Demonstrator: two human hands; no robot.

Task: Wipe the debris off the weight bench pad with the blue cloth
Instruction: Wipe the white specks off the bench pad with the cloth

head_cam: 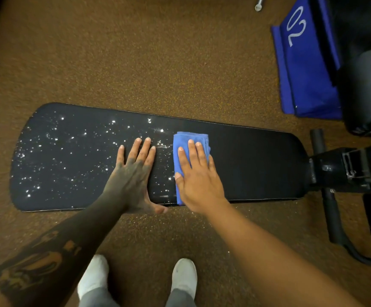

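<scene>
Blue cloth (190, 136) under right hand (199, 180), fingers flat, together | debris (58, 151) at 9 o'clock along bench pad (246, 165) long axis | left hand (131, 173) spread, nearer debris

The black bench (257, 165) lies across the brown speckled floor (135, 63). White debris (53, 149) is scattered over its left half. Of the two hands, the left hand (131, 173) lies flat on the pad near the middle, fingers straight and spread, thumb over the near edge. Just beside it, the right hand (199, 173) presses flat on the folded blue cloth (181, 140), which reaches the near edge. A black metal frame (344, 169) joins the bench's right end. Two white shoes (96, 275) stand below.
</scene>
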